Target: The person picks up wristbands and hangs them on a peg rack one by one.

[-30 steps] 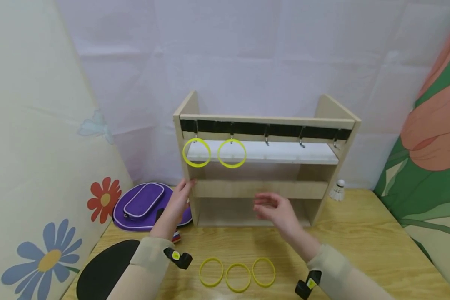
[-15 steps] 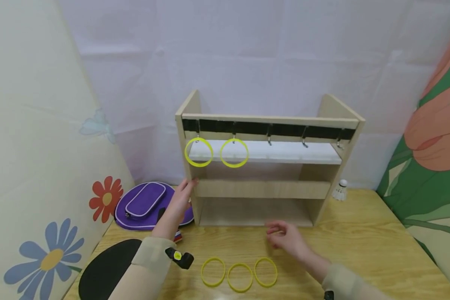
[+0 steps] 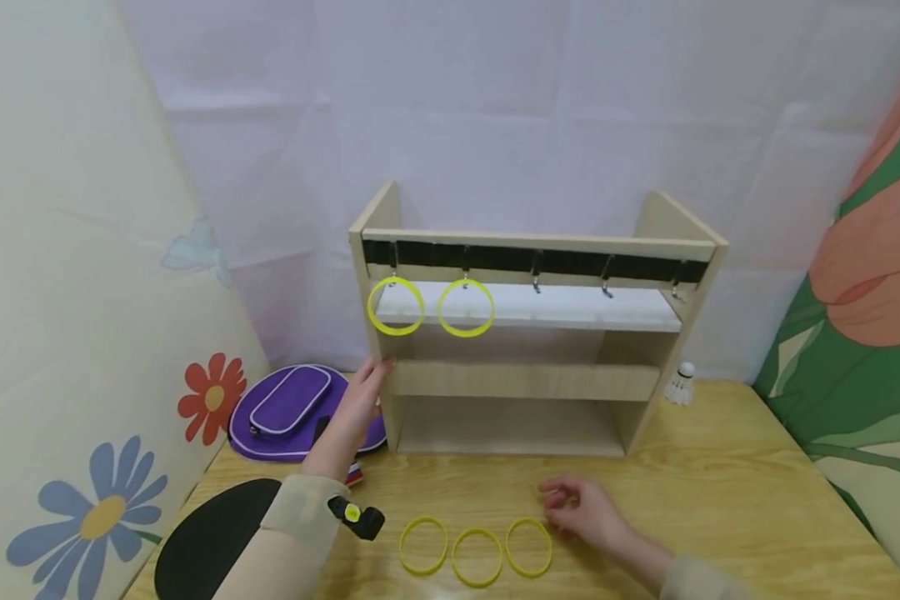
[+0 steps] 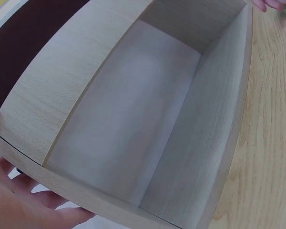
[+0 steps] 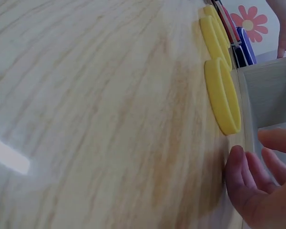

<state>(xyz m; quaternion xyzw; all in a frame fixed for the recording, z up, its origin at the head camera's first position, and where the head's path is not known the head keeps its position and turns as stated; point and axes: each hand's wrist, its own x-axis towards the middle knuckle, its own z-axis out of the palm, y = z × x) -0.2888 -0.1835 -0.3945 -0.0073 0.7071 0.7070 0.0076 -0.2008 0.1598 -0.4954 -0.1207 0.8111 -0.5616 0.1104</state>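
My left hand [image 3: 362, 400] holds the left side panel of a small wooden shelf [image 3: 525, 381], its thumb at the front edge and fingers along the outer face in the left wrist view. Low over the table, my right hand [image 3: 587, 512] has loosely bent fingers and holds nothing. Just left of its fingertips lies a yellow ring [image 3: 528, 547]; a middle ring [image 3: 477, 557] and a left ring [image 3: 423, 546] lie beside it. Two more yellow rings, a left one [image 3: 396, 307] and a right one [image 3: 466, 308], hang from hooks on the shelf's black strip [image 3: 570, 262].
Three hooks to the right on the strip carry nothing, among them a middle hook [image 3: 607, 287]. A purple case [image 3: 288, 417] lies left of the shelf, with a black oval [image 3: 210, 542] nearer. A shuttlecock [image 3: 679, 385] stands right of the shelf on the wooden table [image 3: 735, 500].
My right hand has come down from in front of the shelf to the tabletop, close to the rightmost loose ring. The left hand has stayed on the side panel.
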